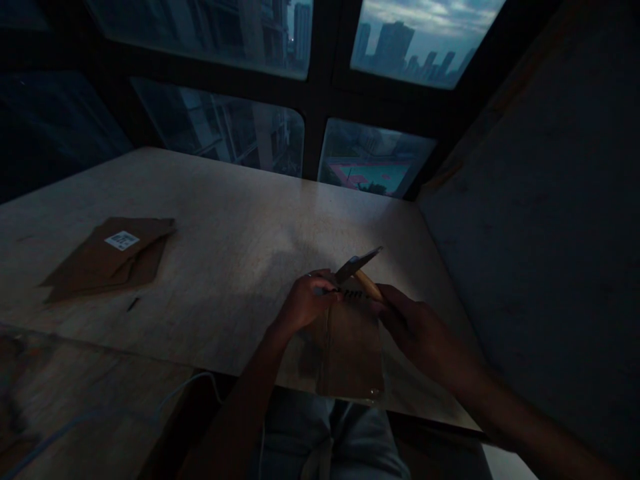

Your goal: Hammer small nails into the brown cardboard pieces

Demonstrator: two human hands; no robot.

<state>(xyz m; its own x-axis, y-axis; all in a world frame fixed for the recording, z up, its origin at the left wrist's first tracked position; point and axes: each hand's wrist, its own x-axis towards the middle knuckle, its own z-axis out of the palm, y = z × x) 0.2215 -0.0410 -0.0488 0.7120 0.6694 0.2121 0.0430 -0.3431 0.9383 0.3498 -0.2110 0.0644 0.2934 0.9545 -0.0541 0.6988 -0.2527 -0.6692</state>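
- Window panes (220, 130) are filling the far wall, showing a dusk city skyline. They are giving almost no light, so everything indoors is reading as murky.
- A plywood table (225, 220) is running from the window back to the person's lap. A tall board (540, 200) is closing off its right side.
- A stack of brown sheets (107, 257) with a white label (122, 240) is lying well apart at the table's left.
- A single brown sheet (350, 353) is lying at the near table edge, directly under both hands and overhanging slightly toward the lap.
- The right hand (420, 330) is gripping the wooden handle of a hammer (363, 270), fingers wrapped closed. The metal head is hovering just above the sheet's top edge.
- The left hand (305, 303) is curling shut on that top edge, pinning the sheet beside a short dark row of marks (350, 292).
- By the look of it, the work is sitting at the striking stage. A clean blow here is calling for a steady sheet and left fingertips kept clear of the head.
- The dark row is proving hard to read (holes, stitches or the teeth of a small tool, it cannot be told).
- A small black object (133, 304) near the stack is staying unidentifiable, and both forearms are being cut off by the frame.
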